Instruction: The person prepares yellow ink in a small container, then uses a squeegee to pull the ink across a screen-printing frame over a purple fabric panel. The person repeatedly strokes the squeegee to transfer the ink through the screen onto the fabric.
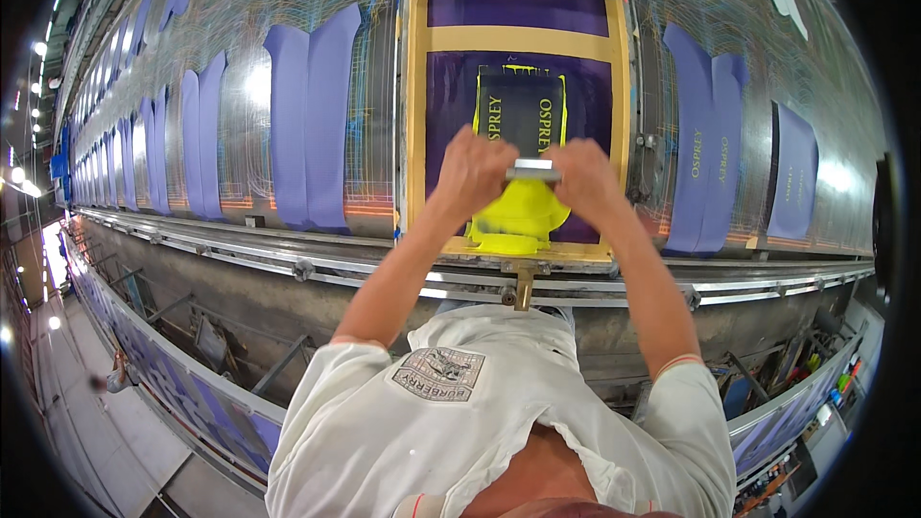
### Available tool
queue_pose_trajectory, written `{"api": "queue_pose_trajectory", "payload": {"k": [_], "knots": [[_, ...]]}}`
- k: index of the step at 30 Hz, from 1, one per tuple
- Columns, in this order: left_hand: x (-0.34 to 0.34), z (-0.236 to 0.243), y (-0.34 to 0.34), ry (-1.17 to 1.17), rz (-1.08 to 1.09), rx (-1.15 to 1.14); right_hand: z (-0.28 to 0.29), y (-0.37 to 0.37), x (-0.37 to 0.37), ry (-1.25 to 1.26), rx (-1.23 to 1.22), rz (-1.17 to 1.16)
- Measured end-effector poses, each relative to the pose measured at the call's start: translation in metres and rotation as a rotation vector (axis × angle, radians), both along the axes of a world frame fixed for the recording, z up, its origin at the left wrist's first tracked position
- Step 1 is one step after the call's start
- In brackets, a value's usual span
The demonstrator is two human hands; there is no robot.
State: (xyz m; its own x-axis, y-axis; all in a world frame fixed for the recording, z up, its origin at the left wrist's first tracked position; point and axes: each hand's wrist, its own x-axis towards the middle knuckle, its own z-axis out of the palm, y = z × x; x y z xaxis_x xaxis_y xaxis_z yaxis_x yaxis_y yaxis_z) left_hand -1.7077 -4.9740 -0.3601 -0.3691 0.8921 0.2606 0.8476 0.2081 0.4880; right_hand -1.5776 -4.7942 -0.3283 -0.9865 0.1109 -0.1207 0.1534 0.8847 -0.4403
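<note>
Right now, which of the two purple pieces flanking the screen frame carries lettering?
The right piece, with two lettered lines; the left piece, across the screen frame, is plain.

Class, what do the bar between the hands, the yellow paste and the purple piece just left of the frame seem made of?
Bar: probably metal, smooth and shiny; its face gleams white. Yellow paste: perhaps thick ink, wet-looking, since it pools and smears. Purple piece: likely fabric, fairly matt, with soft, wavy edges.

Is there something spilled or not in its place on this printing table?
Nothing clearly stands out. The yellow ink lies thick at the near end of the frame but appears to stay inside; left hand and right hand hold the scraper.
</note>
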Motion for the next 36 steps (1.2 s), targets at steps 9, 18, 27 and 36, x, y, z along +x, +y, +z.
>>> {"api": "queue_pose_trajectory", "payload": {"k": [9,18,27,36], "knots": [[0.049,0.028,-0.035,-0.013,0.085,-0.053,0.017,0.058,0.046,0.396,0.271,-0.584],[0.045,0.023,-0.053,-0.019,0.075,-0.024,0.0,0.093,0.052,0.214,-0.157,-0.997],[-0.054,0.026,-0.17,0.015,0.131,-0.048,-0.02,-0.055,-0.041,0.355,-0.222,-0.938],[-0.15,0.022,-0.297,0.027,0.161,-0.142,-0.052,-0.177,-0.146,0.449,-0.437,-0.941]]}}
